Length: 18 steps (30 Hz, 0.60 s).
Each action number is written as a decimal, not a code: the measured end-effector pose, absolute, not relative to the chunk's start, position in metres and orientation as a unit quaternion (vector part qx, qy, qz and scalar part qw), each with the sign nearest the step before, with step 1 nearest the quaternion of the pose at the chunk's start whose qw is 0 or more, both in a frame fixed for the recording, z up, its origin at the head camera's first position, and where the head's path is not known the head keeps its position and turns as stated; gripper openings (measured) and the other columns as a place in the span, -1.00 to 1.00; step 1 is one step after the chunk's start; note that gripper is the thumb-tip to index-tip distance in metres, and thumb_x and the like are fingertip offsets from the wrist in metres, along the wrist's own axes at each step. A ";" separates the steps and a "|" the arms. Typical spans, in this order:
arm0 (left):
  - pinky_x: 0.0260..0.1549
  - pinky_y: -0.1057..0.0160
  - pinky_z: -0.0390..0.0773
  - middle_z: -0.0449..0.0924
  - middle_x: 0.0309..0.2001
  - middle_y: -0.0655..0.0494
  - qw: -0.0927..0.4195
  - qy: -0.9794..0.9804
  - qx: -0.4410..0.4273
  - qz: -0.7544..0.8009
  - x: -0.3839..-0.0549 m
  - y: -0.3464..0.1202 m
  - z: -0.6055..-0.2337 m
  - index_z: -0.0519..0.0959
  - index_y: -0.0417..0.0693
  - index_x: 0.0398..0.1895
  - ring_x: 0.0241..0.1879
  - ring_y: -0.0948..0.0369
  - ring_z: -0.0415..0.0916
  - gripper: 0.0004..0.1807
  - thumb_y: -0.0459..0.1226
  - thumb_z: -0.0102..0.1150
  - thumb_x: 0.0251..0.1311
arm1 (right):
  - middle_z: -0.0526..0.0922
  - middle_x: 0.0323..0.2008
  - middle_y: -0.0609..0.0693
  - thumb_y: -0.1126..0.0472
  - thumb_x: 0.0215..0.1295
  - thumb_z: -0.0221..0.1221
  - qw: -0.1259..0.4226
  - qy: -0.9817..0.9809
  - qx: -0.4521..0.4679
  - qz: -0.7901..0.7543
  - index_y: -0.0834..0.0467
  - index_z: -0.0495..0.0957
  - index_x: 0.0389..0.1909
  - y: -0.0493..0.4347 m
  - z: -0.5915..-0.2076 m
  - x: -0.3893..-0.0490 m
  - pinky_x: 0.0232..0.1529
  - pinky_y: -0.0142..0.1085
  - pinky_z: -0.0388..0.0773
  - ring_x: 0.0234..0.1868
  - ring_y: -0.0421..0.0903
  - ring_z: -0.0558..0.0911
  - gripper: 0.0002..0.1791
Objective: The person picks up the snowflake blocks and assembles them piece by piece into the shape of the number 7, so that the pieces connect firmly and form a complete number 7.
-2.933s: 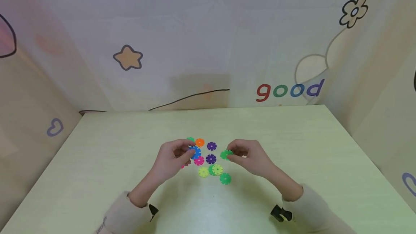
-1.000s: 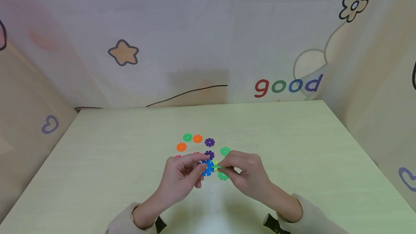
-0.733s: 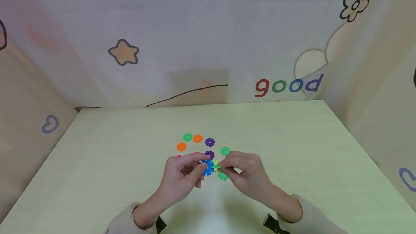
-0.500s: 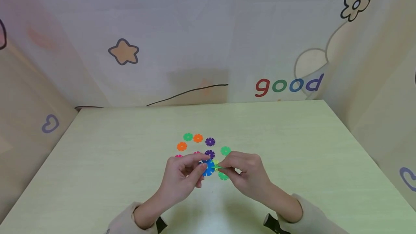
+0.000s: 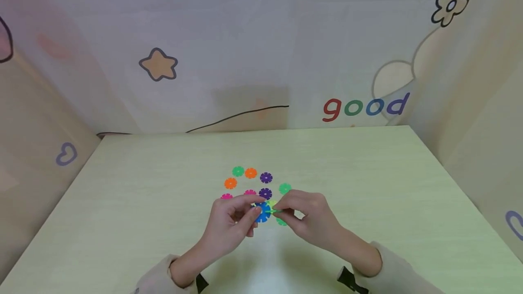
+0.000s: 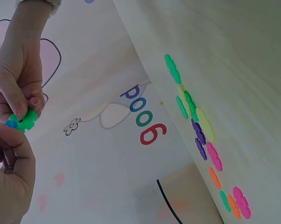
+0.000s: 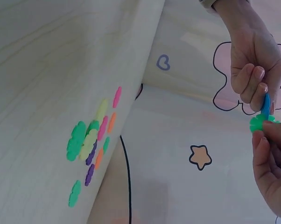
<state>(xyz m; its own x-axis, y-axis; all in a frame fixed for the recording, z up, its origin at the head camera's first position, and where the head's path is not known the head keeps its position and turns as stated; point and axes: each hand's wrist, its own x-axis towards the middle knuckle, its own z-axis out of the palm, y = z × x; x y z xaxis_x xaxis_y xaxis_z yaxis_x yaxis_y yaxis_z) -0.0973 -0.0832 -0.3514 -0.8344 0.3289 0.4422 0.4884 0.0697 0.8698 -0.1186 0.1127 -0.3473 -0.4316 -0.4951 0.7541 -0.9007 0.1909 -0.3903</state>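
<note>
Above the table, my left hand point(image 5: 229, 218) pinches a blue notched plastic disc point(image 5: 264, 213) between thumb and fingers, its flat face toward the head camera. My right hand point(image 5: 311, 214) pinches a green notched disc point(image 7: 257, 123), which appears edge-on in the head view. The two discs meet at their rims, set crosswise to each other. In the left wrist view the green disc point(image 6: 28, 122) faces the camera, with only a bit of the blue disc point(image 6: 11, 123) showing. Fingers hide how deeply the slots engage.
On the pale table point(image 5: 163, 171) lie several loose discs behind and below the hands, among them an orange disc point(image 5: 251, 173), a purple disc point(image 5: 266, 177), a pink disc point(image 6: 214, 156) and a yellow disc point(image 6: 205, 124). A printed curtain point(image 5: 245, 49) stands behind the table.
The hands were apart earlier, each with its disc. They have come together, the green disc has turned edge-on and now meets the blue one. Over the last second the hands have hardly moved.
</note>
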 end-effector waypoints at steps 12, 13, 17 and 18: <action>-0.65 0.30 0.55 0.48 -0.65 -0.08 0.024 -0.748 -0.239 -0.619 -0.099 -0.085 -0.352 0.56 -0.30 -0.15 -0.73 0.23 0.44 -0.80 -0.44 0.13 0.13 | 0.64 -0.44 -0.01 0.36 -0.08 0.36 0.059 -0.847 0.394 0.352 0.26 0.62 -0.34 0.134 -0.357 -0.146 -0.48 -0.45 0.53 -0.49 -0.27 0.53 -0.79; -0.65 0.30 0.55 0.48 -0.65 -0.07 0.022 -0.747 -0.239 -0.620 -0.099 -0.085 -0.352 0.56 -0.30 -0.15 -0.73 0.22 0.44 -0.80 -0.45 0.13 0.13 | 0.64 -0.43 0.00 0.35 -0.07 0.36 0.048 -0.856 0.384 0.343 0.26 0.62 -0.33 0.136 -0.359 -0.150 -0.48 -0.46 0.52 -0.49 -0.27 0.53 -0.79; -0.64 0.29 0.56 0.49 -0.64 -0.04 0.016 -0.746 -0.236 -0.623 -0.099 -0.085 -0.352 0.56 -0.32 -0.15 -0.72 0.22 0.45 -0.80 -0.45 0.13 0.13 | 0.64 -0.44 0.02 0.33 -0.04 0.34 0.007 -0.880 0.352 0.319 0.28 0.62 -0.29 0.142 -0.366 -0.165 -0.49 -0.47 0.50 -0.51 -0.26 0.51 -0.77; -0.63 0.28 0.56 0.49 -0.64 -0.04 0.015 -0.746 -0.235 -0.623 -0.099 -0.085 -0.351 0.56 -0.32 -0.15 -0.72 0.21 0.45 -0.80 -0.45 0.13 0.14 | 0.64 -0.44 0.03 0.33 -0.03 0.34 -0.002 -0.883 0.345 0.318 0.29 0.61 -0.29 0.144 -0.368 -0.169 -0.49 -0.47 0.49 -0.51 -0.26 0.50 -0.77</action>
<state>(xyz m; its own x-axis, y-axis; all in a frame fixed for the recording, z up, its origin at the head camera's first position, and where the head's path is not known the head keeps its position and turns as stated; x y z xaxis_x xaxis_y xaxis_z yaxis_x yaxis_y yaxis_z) -0.0992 -0.0846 -0.3515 -0.8887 0.3326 0.3156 0.3700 0.1138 0.9220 -0.1690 0.1436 -0.3679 -0.7615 -0.6111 0.2160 -0.6087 0.5597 -0.5624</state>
